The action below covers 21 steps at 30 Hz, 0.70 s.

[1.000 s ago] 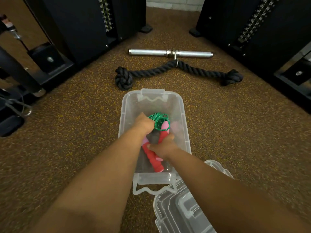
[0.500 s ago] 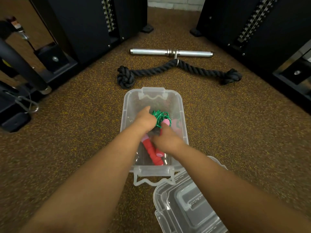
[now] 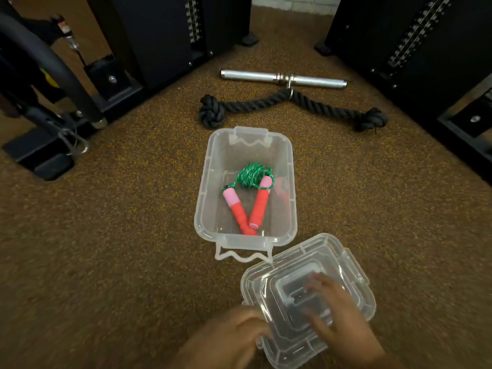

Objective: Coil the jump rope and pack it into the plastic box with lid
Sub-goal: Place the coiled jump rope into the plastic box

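Your right hand rests on the lid, your left hand at its left edge. Beyond both hands lies the box, the jump rope in it; farther off, the thick rope, then the bar.

Out ahead of my fingers spreads a brown rubber floor flecked with yellow. Farther on, well beyond my reach, a chrome bar handle lies crosswise, and just this side of it a black knotted rope hangs from its middle ring. Tall black weight machines stand up on both sides, one far off to the left and one to the right. At the far left, a curved black padded arm slopes down to a black base. A strip of pale wall shows at the very back.
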Tool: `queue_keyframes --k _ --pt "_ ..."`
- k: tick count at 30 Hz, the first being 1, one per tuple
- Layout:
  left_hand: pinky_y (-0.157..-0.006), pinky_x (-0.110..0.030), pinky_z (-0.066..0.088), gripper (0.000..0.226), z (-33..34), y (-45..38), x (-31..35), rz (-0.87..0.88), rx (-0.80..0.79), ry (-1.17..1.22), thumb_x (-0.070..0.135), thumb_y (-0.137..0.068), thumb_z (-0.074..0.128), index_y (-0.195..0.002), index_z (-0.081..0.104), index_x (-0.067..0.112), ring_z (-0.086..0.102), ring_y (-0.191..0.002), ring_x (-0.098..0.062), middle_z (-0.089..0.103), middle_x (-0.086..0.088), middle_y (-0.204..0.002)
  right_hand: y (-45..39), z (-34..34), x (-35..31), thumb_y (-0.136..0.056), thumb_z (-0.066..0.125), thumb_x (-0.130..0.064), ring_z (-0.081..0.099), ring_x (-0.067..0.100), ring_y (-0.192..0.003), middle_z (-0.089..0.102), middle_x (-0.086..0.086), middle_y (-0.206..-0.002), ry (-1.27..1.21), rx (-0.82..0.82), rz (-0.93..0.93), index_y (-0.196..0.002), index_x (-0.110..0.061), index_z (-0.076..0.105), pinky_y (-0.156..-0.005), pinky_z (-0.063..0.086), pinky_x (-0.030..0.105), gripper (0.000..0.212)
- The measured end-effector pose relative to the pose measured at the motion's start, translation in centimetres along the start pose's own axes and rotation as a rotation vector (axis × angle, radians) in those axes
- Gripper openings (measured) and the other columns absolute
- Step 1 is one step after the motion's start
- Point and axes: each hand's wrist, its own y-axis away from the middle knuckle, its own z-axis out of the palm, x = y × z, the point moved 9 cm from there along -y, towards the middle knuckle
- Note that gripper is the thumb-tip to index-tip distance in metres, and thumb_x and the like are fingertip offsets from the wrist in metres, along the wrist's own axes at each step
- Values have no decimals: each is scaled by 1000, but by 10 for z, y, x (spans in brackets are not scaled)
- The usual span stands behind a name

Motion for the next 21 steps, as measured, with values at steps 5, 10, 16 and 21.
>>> queue_keyframes --k 5,10,16,21 --pt "-102 -25 40 45 29 30 -95 -691 308 197 14 -88 53 -128 44 32 49 -108 -2 41 13 -124 37 68 30 -65 50 -84 31 21 -138 50 -2 -143 427 -394 -166 -137 -35 44 -109 38 44 87" --pt "-72 -21 42 45 36 11 -127 -968 263 363 22 -94 49 -137 39 14 56 -90 -9 57 2 -105 43 74 32 -64 48 -79 36 20 -136 50 -2 -142 527 -382 -103 -132 -35 49 -98 47 37 82" --pt "-64 -24 45 45 41 -2 -129 -1034 139 378 26 -91 54 -133 43 14 62 -84 -15 61 0 -94 44 77 32 -56 68 -72 46 21 -129 55 -2 -138 572 -392 -80 -132 -35 47 -95 42 38 87" --pt "-71 -37 55 45 44 1 -124 -1068 115 421 25 -84 61 -127 47 17 65 -76 -18 66 -4 -91 44 74 30 -64 75 -56 22 27 -141 35 5 -153 591 -388 -57 -141 -32 37 -106 30 42 90"
